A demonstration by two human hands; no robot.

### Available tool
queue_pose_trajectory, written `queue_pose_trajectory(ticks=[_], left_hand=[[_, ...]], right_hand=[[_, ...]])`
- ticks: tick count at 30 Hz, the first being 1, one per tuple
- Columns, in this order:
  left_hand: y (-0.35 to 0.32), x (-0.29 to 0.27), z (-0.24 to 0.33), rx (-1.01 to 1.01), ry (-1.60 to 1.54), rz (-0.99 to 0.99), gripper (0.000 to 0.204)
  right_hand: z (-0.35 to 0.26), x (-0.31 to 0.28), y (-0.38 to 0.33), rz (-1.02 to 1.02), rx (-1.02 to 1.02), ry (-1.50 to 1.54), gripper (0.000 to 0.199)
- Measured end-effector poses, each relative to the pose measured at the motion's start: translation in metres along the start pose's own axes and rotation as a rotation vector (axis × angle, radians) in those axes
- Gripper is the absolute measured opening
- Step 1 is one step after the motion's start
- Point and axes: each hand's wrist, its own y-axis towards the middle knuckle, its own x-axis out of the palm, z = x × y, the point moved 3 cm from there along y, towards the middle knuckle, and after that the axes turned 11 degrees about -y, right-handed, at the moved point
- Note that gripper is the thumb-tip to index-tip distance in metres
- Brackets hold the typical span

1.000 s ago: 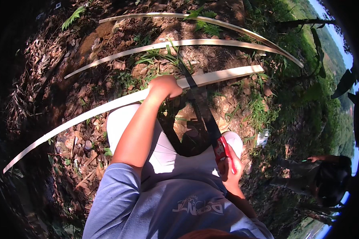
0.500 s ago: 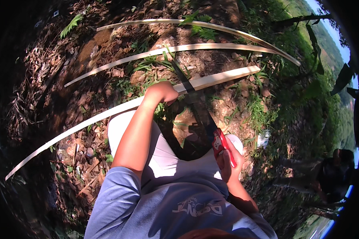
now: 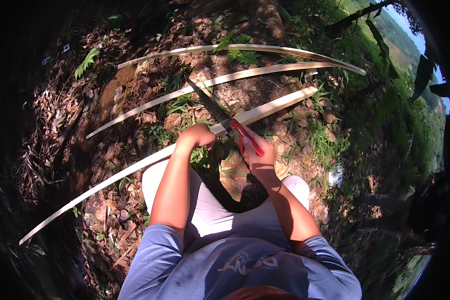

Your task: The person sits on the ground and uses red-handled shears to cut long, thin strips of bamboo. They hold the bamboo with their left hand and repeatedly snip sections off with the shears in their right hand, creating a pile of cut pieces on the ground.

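Observation:
A long pale wooden strip (image 3: 135, 166) crosses in front of me, from the lower left up to the right above my knees. My left hand (image 3: 196, 137) is closed around it near its middle. Just right of that grip, a hand saw with a dark blade (image 3: 208, 102) lies across the strip. Its red handle (image 3: 245, 137) is in my right hand (image 3: 259, 155), whose fingers wrap around it. The blade points to the far left, its tip reaching over a second strip (image 3: 220, 80) on the ground. The cutting edge's contact with the wood cannot be made out.
Beyond the second strip lies another pale strip (image 3: 185, 50) on the leaf-littered ground. A fern frond (image 3: 87, 63) grows at the far left, grass (image 3: 330, 137) at the right. A dim figure of another person (image 3: 425, 210) stands in shade at the right edge.
My right hand has pushed the saw forward and to the left, bringing the red handle up close to the strip. My left hand keeps its grip on the wood.

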Motion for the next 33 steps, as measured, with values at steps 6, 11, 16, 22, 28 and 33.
queue_pose_trajectory(ticks=[6,11,16,22,28,33], left_hand=[[-0.006,0.011,-0.009,0.128,0.208,0.330,0.039],[-0.020,0.019,-0.008,0.300,0.330,0.542,0.050],[-0.032,0.019,0.002,0.223,0.448,0.463,0.046],[-0.029,0.017,-0.006,0.184,0.421,0.474,0.046],[-0.021,0.015,0.009,-0.135,0.371,0.453,0.049],[-0.016,0.022,0.013,-0.101,0.372,0.441,0.048]], right_hand=[[0.012,0.003,-0.004,0.008,0.039,0.027,0.037],[0.014,0.002,-0.004,-0.002,0.104,0.151,0.037],[0.007,0.002,-0.003,0.003,-0.031,0.086,0.043],[-0.005,0.002,-0.004,-0.135,-0.119,0.110,0.057],[-0.013,0.013,0.006,-0.021,-0.179,0.000,0.052],[0.008,-0.003,-0.018,-0.013,0.028,0.153,0.045]])
